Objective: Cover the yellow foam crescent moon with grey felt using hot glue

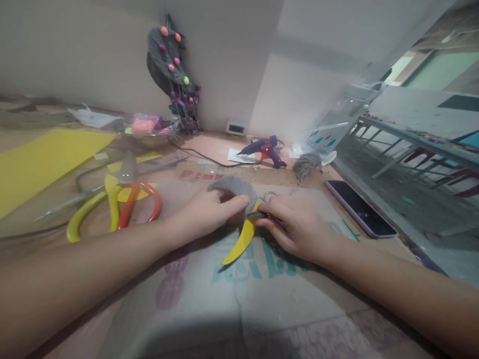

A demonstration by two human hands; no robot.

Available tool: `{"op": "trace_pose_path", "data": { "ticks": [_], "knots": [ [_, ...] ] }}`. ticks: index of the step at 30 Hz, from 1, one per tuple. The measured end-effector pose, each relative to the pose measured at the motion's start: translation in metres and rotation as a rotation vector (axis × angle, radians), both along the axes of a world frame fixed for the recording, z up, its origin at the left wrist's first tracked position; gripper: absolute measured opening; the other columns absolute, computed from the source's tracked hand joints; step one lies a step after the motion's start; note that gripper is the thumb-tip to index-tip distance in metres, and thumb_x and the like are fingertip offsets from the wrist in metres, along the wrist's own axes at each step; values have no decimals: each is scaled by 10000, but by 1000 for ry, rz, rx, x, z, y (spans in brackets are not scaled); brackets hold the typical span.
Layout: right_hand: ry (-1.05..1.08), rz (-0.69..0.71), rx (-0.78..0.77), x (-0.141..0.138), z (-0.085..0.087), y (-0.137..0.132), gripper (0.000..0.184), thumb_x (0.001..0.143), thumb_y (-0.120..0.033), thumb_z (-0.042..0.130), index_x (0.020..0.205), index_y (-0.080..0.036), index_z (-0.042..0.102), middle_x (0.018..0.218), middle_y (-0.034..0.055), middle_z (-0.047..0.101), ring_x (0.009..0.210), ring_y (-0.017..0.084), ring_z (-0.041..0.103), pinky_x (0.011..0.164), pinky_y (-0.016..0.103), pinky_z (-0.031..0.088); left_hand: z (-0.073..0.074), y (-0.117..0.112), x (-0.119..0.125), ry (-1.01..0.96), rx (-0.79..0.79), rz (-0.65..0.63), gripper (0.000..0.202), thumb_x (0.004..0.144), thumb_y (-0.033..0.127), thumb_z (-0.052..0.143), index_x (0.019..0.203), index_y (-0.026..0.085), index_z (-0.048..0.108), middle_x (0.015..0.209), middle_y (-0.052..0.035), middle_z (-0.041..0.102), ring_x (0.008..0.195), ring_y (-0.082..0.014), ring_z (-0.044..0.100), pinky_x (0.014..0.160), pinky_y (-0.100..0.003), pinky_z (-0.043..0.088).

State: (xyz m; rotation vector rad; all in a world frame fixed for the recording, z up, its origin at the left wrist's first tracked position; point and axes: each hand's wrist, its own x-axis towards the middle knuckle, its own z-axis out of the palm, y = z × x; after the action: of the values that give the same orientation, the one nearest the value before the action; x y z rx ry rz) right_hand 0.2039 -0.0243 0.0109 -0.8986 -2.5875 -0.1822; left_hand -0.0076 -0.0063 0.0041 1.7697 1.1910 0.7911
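Note:
My left hand point(211, 212) is closed in a pinch on a curved piece, grey with wound yarn point(232, 187) at its upper part and bare yellow point(241, 242) at its lower tip. My right hand point(295, 224) is closed right beside it, fingertips pinched at the point where the grey meets the yellow; what it pinches looks like a thin strand of yarn. Both hands rest on a printed sack cloth point(239, 284) spread over the table.
To the left lie orange-handled scissors point(140, 202), yellow-handled pliers point(95, 209) and a yellow sheet point(41, 162). A blue glue gun point(264, 149), a ball of grey yarn point(306, 164) and a phone point(359, 208) lie behind and to the right. A dark decorated ornament point(172, 70) leans in the corner.

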Motion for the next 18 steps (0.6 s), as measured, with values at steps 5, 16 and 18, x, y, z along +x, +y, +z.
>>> {"op": "trace_pose_path", "data": {
  "ticks": [5, 16, 18],
  "knots": [
    [-13, 5, 36, -1, 1, -1, 253, 969, -316, 417, 876, -157, 590, 675, 23, 526, 618, 151, 435, 579, 289, 275, 0, 0, 0, 8, -40, -18, 443, 812, 514, 529, 502, 199, 567, 548, 14, 597, 527, -146, 508, 568, -264, 395],
    [-101, -13, 129, -1, 3, -2, 278, 971, -312, 424, 832, -164, 615, 667, 41, 538, 630, 170, 446, 576, 324, 256, -1, 1, 1, 21, -47, -18, 424, 811, 503, 531, 517, 200, 560, 540, 14, 588, 530, -148, 498, 578, -269, 401],
    [-103, -14, 128, 0, 2, -2, 275, 971, -308, 425, 829, -170, 617, 666, 40, 541, 626, 170, 444, 572, 324, 257, -1, 1, 1, 28, -45, -21, 428, 810, 509, 525, 517, 199, 556, 543, 15, 587, 528, -145, 494, 582, -267, 407]
  ]
}}
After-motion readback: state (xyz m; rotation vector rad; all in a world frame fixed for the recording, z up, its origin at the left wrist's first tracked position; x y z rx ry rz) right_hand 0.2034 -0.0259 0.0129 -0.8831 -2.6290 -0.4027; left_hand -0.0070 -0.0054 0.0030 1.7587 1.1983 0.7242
